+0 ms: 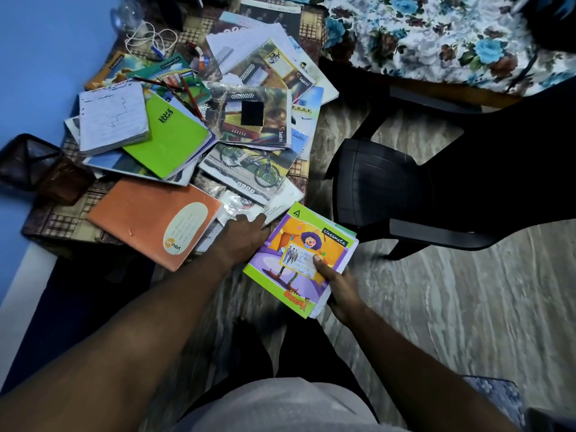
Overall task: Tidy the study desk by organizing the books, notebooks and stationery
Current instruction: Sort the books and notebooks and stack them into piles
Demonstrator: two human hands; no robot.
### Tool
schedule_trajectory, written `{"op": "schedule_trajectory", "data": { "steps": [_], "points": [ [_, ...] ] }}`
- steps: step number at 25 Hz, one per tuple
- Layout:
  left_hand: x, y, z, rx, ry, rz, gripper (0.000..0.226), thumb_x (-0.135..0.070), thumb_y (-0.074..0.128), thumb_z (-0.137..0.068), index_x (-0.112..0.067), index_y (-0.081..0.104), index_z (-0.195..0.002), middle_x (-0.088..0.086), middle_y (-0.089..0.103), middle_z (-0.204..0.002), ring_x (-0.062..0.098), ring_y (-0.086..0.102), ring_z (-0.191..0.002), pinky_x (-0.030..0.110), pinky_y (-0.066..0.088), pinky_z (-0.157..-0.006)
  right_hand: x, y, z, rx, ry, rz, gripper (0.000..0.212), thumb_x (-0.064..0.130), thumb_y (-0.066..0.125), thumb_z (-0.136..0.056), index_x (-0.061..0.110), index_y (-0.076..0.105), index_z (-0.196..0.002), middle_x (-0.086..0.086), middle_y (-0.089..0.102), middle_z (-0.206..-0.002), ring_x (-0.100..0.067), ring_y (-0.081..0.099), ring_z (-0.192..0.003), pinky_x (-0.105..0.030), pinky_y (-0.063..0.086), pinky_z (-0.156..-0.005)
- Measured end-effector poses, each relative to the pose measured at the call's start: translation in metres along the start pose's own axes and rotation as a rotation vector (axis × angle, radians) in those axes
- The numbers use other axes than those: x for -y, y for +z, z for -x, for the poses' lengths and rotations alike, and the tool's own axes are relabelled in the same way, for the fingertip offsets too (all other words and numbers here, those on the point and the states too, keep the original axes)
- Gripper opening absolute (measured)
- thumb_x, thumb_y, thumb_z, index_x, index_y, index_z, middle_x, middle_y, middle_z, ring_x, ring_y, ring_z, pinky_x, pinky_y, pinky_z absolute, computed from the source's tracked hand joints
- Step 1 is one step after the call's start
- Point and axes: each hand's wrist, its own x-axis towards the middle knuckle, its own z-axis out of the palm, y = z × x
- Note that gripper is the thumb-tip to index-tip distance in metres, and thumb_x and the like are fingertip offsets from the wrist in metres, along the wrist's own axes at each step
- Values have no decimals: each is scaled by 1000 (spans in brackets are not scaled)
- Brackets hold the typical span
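Green-bordered classmate notebook (300, 260), a clown on its cover, sits in the right hand (338, 291), thumb pressed on the label and fingers curled beneath, just off the near edge of the desk (59, 226). Left hand (244, 233) lies flat, fingers loosely spread, on white papers (274, 207) beside an orange notebook (152, 219), gripping nothing. More notebooks sprawl in a heap behind; a black chair (389, 188) stands to the right

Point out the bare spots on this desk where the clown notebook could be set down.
Free: checked cloth at the near-left corner, between the orange notebook and the mesh holder. The middle is crowded with overlapping notebooks, bicycle cover to lime book. The right hand holds the clown notebook.
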Motion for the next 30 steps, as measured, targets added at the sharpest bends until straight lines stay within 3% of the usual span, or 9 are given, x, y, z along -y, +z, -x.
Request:
{"op": "schedule_trajectory", "data": {
  "steps": [5, 6, 10, 14, 19, 24, 26, 27, 30],
  "points": [
    [1, 2, -8, -85, 22, -44, 10, -15, 60, -74, -15, 69, -79, 11, 67, -102, 30, 56, -48, 23, 33, -39, -1, 0, 2, 15, -10, -25, 46, 17, 74, -80, 6, 60, -122, -16, 69, -117, -37, 67, -104, -53, 54, -89],
    [3, 2, -10, -97, 30, -75, 18, -11, 52, -74, -14, 70, -78, 12, 68, -109, 30, 58, -52, 23, 35, -39, -1, 0, 3, 16, -8, -32, 43, 16, 72, -82, 6, 60, -122, -16, 69, -116, -36, 67, -103, -51, 56, -86],
    [10, -4, -14, -118, -69, -129, 41, -9, 43, -76, -17, 69, -107, 9, 61, -123, 28, 61, -68, 26, 43, -43, 1, 1, 1, 6, -8, -27, 37, 15, 70, -84, 8, 61, -120, -14, 70, -114, -35, 69, -100, -46, 58, -81],
    [16, -17, -6, -152, -147, -119, 50, -2, 33, -82, -20, 62, -119, 4, 62, -119, 21, 57, -59, 22, 40, -38, 12, 5, -15, -18, -78, 70, 41, 17, 73, -83, 7, 61, -121, -14, 70, -114, -35, 69, -101, -51, 56, -87],
    [28, -22, 2, -207, -160, -34, 61, 2, 49, -72, -18, 60, -128, 10, 60, -130, 29, 60, -59, 23, 41, -37, 38, 26, -39, 55, -143, 236, 41, 24, 75, -83, 11, 62, -118, -11, 72, -111, -32, 70, -99, -53, 56, -86],
    [37, -32, 7, -211, -187, 34, 70, 12, 64, -63, -10, 59, -129, 14, 55, -137, 37, 62, -64, 29, 45, -37, 50, 60, -58, 142, -198, 296, 38, 12, 68, -88, 4, 56, -123, -16, 68, -115, -32, 68, -99, -46, 58, -84],
    [41, -35, 8, -216, -197, 29, 70, 14, 55, -66, -10, 58, -131, 14, 53, -140, 39, 64, -71, 29, 45, -38, 50, 70, -66, 146, -184, 345, 40, 23, 74, -85, 11, 59, -120, -18, 66, -117, -30, 68, -100, -47, 58, -84],
    [42, -36, 8, -225, -195, 17, 70, 14, 50, -67, -10, 58, -132, 13, 52, -141, 39, 65, -73, 29, 45, -38, 50, 72, -71, 105, -182, 425, 48, 39, 79, -78, 19, 61, -119, -19, 62, -123, -31, 64, -106, -48, 55, -90],
    [43, -39, 7, -221, -179, -38, 70, 12, 48, -67, -13, 59, -131, 12, 55, -139, 38, 66, -71, 30, 47, -39, 57, 76, -74, -28, -141, 874, 91, 75, 69, -60, 29, 46, -136, -12, 34, -140, -29, 36, -130, -46, 33, -110]
  ]
}}
